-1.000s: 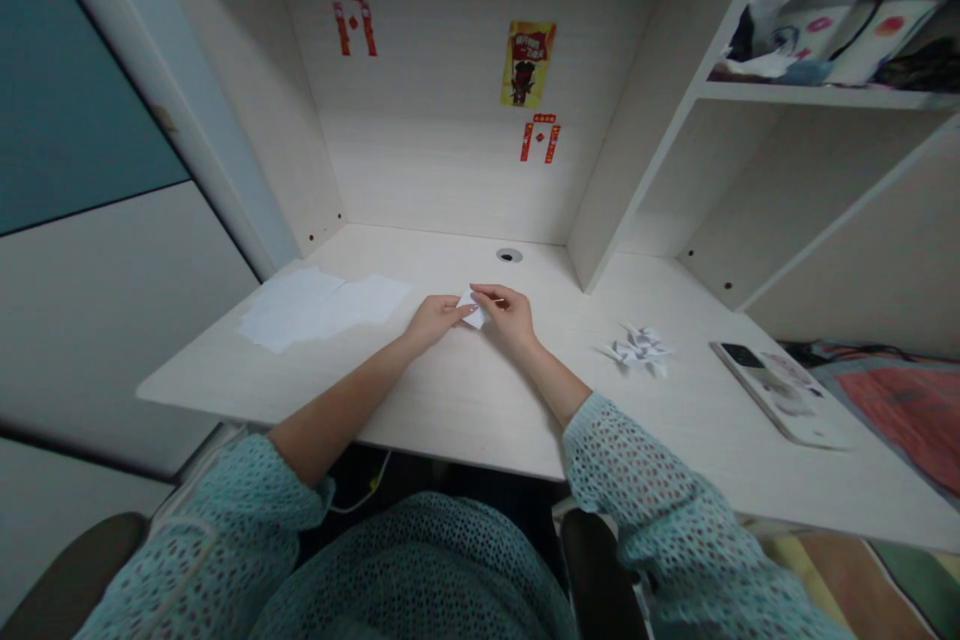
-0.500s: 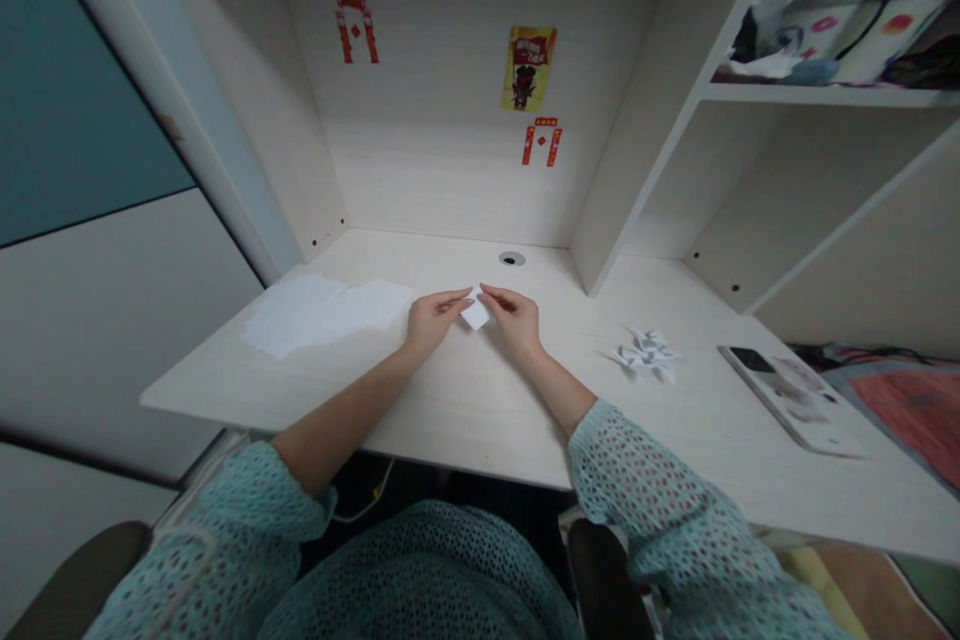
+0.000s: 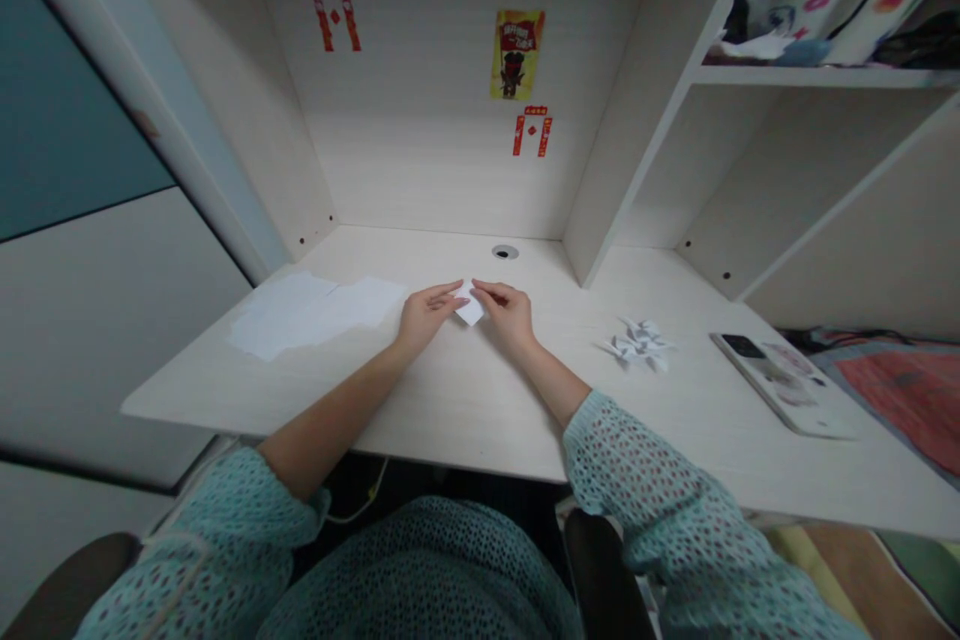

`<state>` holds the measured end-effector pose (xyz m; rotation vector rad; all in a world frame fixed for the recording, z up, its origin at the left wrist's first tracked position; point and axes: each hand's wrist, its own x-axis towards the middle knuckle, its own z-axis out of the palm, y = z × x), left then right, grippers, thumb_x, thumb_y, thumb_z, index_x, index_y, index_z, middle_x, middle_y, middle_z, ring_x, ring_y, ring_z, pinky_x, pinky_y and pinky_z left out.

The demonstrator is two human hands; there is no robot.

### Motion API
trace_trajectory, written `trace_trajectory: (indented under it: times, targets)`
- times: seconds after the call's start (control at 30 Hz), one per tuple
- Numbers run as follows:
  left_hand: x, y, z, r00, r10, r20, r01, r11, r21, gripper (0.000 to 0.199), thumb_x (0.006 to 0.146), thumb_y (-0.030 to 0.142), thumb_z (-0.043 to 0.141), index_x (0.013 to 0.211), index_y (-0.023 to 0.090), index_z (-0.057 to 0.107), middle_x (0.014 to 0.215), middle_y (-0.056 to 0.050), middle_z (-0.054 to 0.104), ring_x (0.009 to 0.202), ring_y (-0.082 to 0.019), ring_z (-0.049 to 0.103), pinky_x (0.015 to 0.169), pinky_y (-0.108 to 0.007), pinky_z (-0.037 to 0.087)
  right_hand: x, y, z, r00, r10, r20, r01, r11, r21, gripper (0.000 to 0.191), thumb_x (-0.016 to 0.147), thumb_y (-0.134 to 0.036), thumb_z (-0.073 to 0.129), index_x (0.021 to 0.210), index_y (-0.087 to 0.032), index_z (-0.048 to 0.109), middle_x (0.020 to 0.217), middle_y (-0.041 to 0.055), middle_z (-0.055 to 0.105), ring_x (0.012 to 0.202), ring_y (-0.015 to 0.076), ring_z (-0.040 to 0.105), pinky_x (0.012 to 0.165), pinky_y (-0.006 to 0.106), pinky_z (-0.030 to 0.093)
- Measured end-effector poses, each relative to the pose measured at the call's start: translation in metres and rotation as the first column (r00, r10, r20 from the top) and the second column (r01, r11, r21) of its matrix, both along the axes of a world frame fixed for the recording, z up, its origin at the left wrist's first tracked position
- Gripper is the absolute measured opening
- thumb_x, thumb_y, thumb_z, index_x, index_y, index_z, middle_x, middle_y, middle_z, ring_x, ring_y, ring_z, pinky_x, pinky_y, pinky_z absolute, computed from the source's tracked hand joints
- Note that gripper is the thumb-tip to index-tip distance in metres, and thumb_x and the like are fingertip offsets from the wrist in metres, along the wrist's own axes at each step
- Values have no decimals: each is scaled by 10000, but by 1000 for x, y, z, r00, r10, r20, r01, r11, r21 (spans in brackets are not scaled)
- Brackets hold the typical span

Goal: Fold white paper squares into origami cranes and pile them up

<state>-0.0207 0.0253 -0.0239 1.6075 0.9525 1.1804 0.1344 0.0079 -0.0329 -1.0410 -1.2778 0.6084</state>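
A small folded piece of white paper point(image 3: 470, 308), diamond-shaped, is held between my two hands above the middle of the desk. My left hand point(image 3: 426, 317) pinches its left side with thumb and fingers. On the other side, my right hand point(image 3: 510, 310) grips the upper right edge between thumb and forefinger. The fingertips hide part of the paper's top. Loose white paper sheets point(image 3: 307, 313) lie overlapping to the left of my left hand. To the right, several small folded paper pieces point(image 3: 637, 345) with pointed ends rest in a pile.
A phone or flat device with a pale patterned back point(image 3: 780, 385) lies on the right of the white desk point(image 3: 465, 410). A cable hole point(image 3: 505, 252) sits near the back panel. An upright divider point(image 3: 637, 150) stands behind the folded pile. Shelves with bags are upper right.
The whole view has shifted slightly, so everything appears a little further left and up. Both hands still hold the folded paper, with fingers only slightly changed in position.
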Motion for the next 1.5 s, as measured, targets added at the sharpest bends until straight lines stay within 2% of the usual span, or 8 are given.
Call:
trace_trajectory:
  times: [0.1, 0.37, 0.53, 0.67, 0.8, 1.03, 1.23, 1.5]
  targets:
    - [1, 2, -2, 1000, -19, -21, 18, 998, -62, 615, 647, 417, 723, 1183, 143, 594, 896, -82, 712, 811, -195, 654, 792, -314, 487, 0, -1, 2, 1000, -7, 21, 7, 1000, -12, 252, 730, -363, 635, 902, -207, 731, 888, 60, 716, 762, 184, 623, 696, 296, 463]
    - [2, 3, -3, 998, -61, -26, 57, 986, -157, 446, 612, 429, 741, 945, 137, 688, 880, -83, 714, 753, -194, 650, 705, -285, 483, -1, -1, 0, 998, -2, 57, 3, 1000, -10, 263, 732, -390, 623, 893, -213, 734, 882, 60, 709, 748, 177, 606, 685, 294, 455]
    - [0, 4, -1, 1000, -9, 7, 10, 983, -185, 427, 606, 438, 743, 899, 134, 688, 820, -73, 712, 682, -164, 632, 647, -258, 457, -2, 0, 1, 1000, -2, 14, 4, 996, -92, 426, 673, -435, 663, 1025, -196, 691, 838, 46, 692, 683, 148, 569, 640, 264, 445]
    - [-1, 5, 0, 997, 60, 47, -51, 983, -174, 427, 594, 438, 748, 878, 126, 684, 805, -74, 708, 693, -167, 629, 645, -252, 451, -2, 4, -3, 998, 58, 17, -54, 983, -176, 366, 638, -497, 674, 779, -161, 707, 666, 23, 638, 579, 122, 505, 547, 236, 383]
    - [-2, 6, -1, 997, 76, 24, -71, 982, -178, 435, 586, 460, 744, 860, 127, 685, 800, -77, 705, 686, -167, 621, 621, -246, 435, -2, 7, -8, 997, 79, 24, -72, 972, -223, 395, 618, -549, 666, 564, -162, 610, 509, -19, 527, 487, 94, 414, 471, 225, 291]
    - [-2, 7, -3, 998, 38, -53, -47, 983, -177, 422, 608, 473, 723, 862, 136, 702, 755, -71, 699, 663, -172, 625, 595, -248, 408, -2, 6, -7, 986, 130, -105, -150, 965, -217, 380, 572, -528, 707, 621, -160, 624, 573, -6, 588, 512, 100, 466, 506, 226, 341]
    - [-3, 11, -6, 997, -57, -59, 43, 973, -226, 425, 626, 506, 707, 830, 134, 698, 822, -105, 705, 697, -182, 650, 615, -251, 425, -2, 4, -5, 991, 114, -69, -126, 969, -212, 367, 604, -508, 692, 561, -164, 573, 500, -32, 505, 468, 82, 407, 462, 220, 283]
    - [-3, 9, -1, 993, -77, -84, 58, 976, -208, 431, 619, 524, 701, 810, 138, 707, 787, -104, 709, 690, -191, 646, 596, -260, 417, 1, 6, -6, 989, 126, -77, -140, 964, -225, 375, 600, -521, 688, 552, -166, 577, 498, -30, 507, 477, 87, 409, 474, 226, 285]
